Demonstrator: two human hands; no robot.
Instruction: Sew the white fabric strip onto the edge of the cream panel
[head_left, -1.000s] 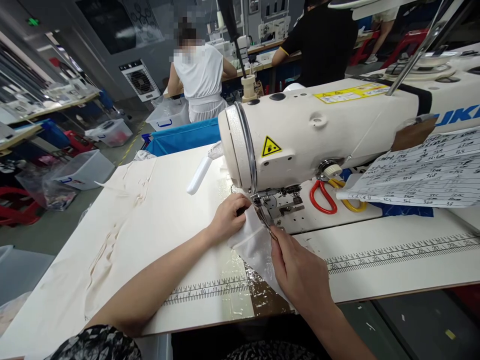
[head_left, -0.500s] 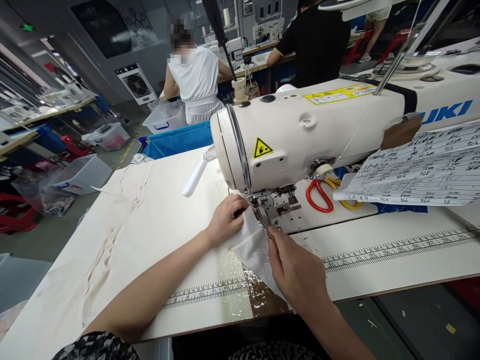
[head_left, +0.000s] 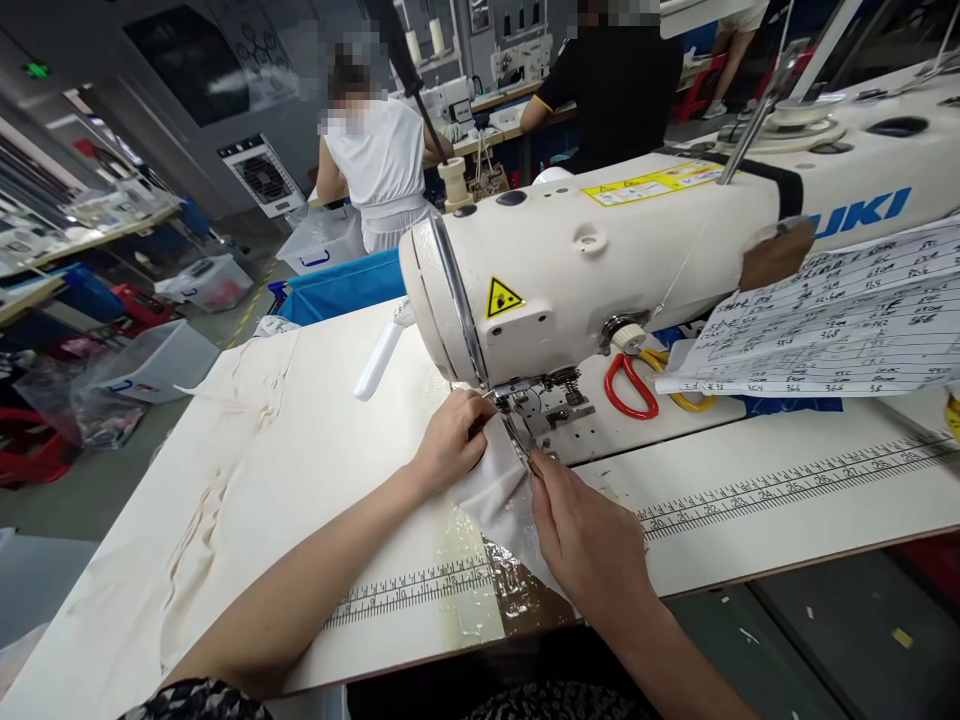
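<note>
head view: left hand [head_left: 454,440] has fingers curled onto the top edge of white fabric [head_left: 489,490], just beside the needle end of the sewing machine [head_left: 555,270]. right hand [head_left: 589,520] grasps a thin metal tool [head_left: 517,437], pointing at that end. fabric lies on the table [head_left: 360,430] between both hands. red handle [head_left: 646,388] nearby, handwritten sheet [head_left: 825,320] farther right.

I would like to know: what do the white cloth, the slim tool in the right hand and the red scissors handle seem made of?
White cloth: thin, soft-looking fabric, as its folds suggest; the fibre cannot be told.
Slim tool: probably polished metal, from its silvery shine.
Red handle: likely smooth plastic, given its even colour, though coated metal is possible.
</note>
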